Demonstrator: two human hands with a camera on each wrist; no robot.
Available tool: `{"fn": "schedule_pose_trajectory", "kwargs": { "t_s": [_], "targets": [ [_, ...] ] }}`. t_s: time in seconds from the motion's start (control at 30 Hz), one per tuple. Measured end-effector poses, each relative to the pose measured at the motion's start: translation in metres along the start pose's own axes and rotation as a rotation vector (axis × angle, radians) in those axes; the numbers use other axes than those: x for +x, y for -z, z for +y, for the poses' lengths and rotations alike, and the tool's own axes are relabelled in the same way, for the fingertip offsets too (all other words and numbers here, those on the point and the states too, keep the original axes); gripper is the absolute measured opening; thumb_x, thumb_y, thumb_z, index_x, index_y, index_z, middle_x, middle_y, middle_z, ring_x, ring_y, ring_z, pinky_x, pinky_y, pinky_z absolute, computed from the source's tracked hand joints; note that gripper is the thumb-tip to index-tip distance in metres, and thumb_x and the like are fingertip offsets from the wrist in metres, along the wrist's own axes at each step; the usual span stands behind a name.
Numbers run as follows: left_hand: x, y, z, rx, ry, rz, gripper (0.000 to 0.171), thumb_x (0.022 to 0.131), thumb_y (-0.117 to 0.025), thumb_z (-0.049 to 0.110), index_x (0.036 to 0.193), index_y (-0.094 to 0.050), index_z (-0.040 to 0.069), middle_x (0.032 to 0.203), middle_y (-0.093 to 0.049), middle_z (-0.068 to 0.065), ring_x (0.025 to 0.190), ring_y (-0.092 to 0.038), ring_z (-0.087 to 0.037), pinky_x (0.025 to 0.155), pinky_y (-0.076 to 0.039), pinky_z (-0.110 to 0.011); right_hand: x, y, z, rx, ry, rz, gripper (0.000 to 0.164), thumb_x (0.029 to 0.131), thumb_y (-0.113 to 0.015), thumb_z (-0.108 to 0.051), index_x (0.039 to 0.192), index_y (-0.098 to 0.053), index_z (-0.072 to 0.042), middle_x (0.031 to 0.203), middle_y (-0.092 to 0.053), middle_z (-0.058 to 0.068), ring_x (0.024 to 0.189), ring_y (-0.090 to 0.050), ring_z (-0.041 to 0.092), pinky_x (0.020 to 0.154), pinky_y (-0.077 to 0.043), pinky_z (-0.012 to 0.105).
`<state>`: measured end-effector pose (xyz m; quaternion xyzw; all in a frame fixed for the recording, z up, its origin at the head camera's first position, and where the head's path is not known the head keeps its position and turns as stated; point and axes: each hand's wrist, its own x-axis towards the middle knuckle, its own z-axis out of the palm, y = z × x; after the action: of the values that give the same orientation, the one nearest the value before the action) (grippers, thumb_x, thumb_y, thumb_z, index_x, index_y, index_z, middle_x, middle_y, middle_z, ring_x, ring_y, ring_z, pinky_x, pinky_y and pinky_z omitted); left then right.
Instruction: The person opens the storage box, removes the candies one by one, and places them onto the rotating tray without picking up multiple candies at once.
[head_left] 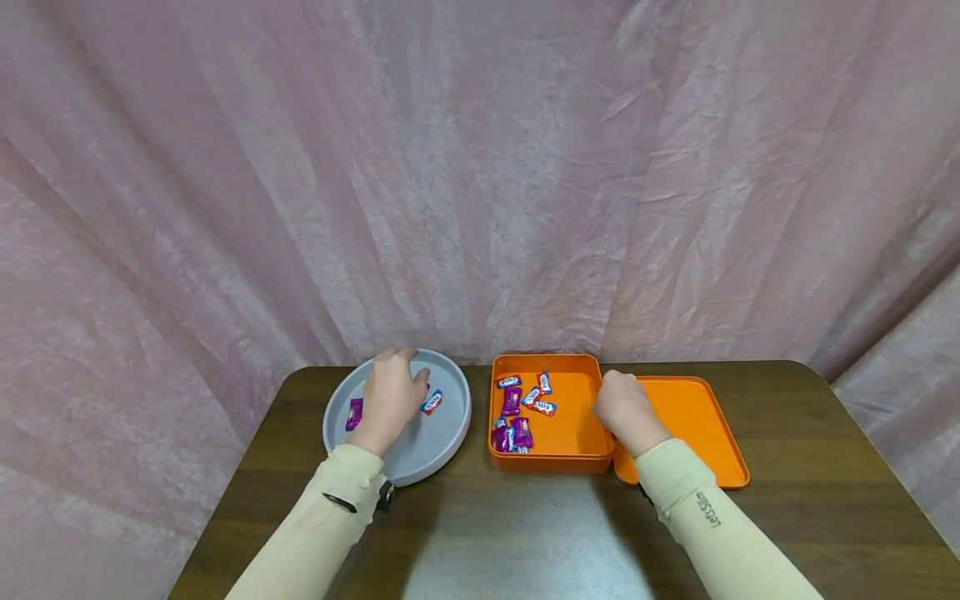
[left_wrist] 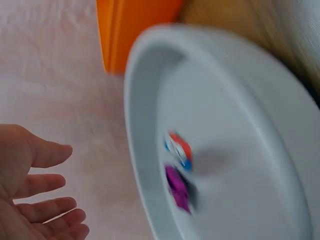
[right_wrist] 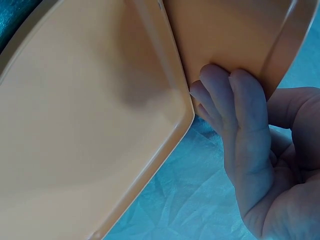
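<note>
My left hand [head_left: 393, 396] hovers over a round grey tray [head_left: 442, 442], fingers loosely spread and holding nothing. In the left wrist view, a red, white and blue wrapped candy [left_wrist: 179, 151] lies in the tray beside a purple wrapped candy [left_wrist: 177, 187]. Another purple candy [head_left: 355, 414] lies near the tray's left side, partly covered by the hand in the head view. My right hand [head_left: 628, 408] grips the right wall of a square orange box [head_left: 551, 465], with its fingers [right_wrist: 250, 115] against the outside and the thumb partly hidden behind the wall.
Several purple candies [head_left: 512, 401] and red, white and blue candies [head_left: 544, 408] lie in the box, mostly at its left. The orange lid [head_left: 686, 417] sits right of the box on the dark wooden table [head_left: 810, 467]. A pink curtain [head_left: 480, 183] hangs behind.
</note>
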<state>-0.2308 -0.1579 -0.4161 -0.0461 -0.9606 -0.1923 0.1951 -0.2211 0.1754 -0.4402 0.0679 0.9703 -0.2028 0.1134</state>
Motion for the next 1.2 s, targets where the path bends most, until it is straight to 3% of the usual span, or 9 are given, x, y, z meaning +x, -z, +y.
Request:
{"fn": "schedule_pose_trajectory", "kwargs": {
  "t_s": [0.17,0.4,0.6,0.73,0.9,1.03,1.2],
  "targets": [
    [-0.005,-0.006,0.038,-0.025,-0.064,-0.077,0.038,0.081,-0.07,0.024,0.114,-0.064,0.006,0.112,-0.063,-0.012,0.107,-0.058,-0.031,0.085,-0.051,-0.044,-0.001,0.0,-0.001,-0.014,0.003,0.001,0.011,0.082,-0.058,-0.005,0.087,-0.06,0.004,0.071,-0.059,0.013,0.055,-0.054,0.023,0.043,-0.043,0.028],
    [-0.016,-0.023,0.083,-0.04,-0.203,-0.232,0.046,0.08,-0.072,0.03,0.118,-0.061,0.008,0.121,-0.06,-0.011,0.112,-0.055,-0.028,0.097,-0.046,-0.041,-0.001,0.0,0.0,-0.008,0.005,0.004,0.01,0.082,-0.057,-0.005,0.087,-0.06,0.004,0.07,-0.058,0.013,0.054,-0.054,0.023,0.042,-0.042,0.027],
    [-0.026,-0.041,0.112,-0.01,-0.276,-0.369,0.04,0.079,-0.073,0.033,0.109,-0.063,0.009,0.102,-0.064,-0.007,0.091,-0.059,-0.021,0.087,-0.052,-0.034,-0.002,0.001,0.002,0.001,0.004,-0.001,0.008,0.083,-0.055,-0.003,0.086,-0.059,0.004,0.067,-0.058,0.013,0.05,-0.054,0.022,0.039,-0.042,0.026],
    [-0.03,-0.051,0.123,0.034,-0.287,-0.453,0.037,0.078,-0.073,0.036,0.103,-0.064,0.01,0.091,-0.065,-0.003,0.078,-0.057,-0.015,0.078,-0.053,-0.031,-0.002,0.002,0.003,0.005,0.009,0.003,0.007,0.082,-0.055,-0.002,0.084,-0.06,0.003,0.067,-0.058,0.012,0.051,-0.053,0.022,0.04,-0.042,0.026],
    [-0.034,-0.063,0.127,0.102,-0.275,-0.566,0.033,0.076,-0.075,0.034,0.096,-0.065,0.01,0.088,-0.066,-0.002,0.072,-0.056,-0.015,0.074,-0.053,-0.031,-0.002,0.003,0.004,0.014,-0.003,-0.006,0.008,0.082,-0.055,-0.002,0.084,-0.06,0.003,0.067,-0.058,0.012,0.051,-0.053,0.022,0.041,-0.042,0.027],
    [-0.037,-0.069,0.129,0.102,-0.26,-0.647,0.032,0.072,-0.08,0.028,0.092,-0.064,0.008,0.087,-0.064,-0.003,0.072,-0.052,-0.016,0.075,-0.051,-0.028,-0.003,0.004,0.005,0.012,-0.006,-0.007,0.008,0.082,-0.054,-0.002,0.086,-0.06,0.004,0.068,-0.058,0.013,0.05,-0.053,0.022,0.04,-0.042,0.026],
    [-0.038,-0.072,0.132,0.118,-0.249,-0.702,0.025,0.075,-0.075,0.016,0.096,-0.062,0.007,0.09,-0.062,-0.005,0.077,-0.05,-0.017,0.08,-0.05,-0.027,-0.005,0.003,0.004,0.009,-0.009,-0.013,0.009,0.084,-0.055,-0.002,0.089,-0.059,0.004,0.07,-0.058,0.013,0.053,-0.054,0.023,0.041,-0.042,0.026]
  ]
}}
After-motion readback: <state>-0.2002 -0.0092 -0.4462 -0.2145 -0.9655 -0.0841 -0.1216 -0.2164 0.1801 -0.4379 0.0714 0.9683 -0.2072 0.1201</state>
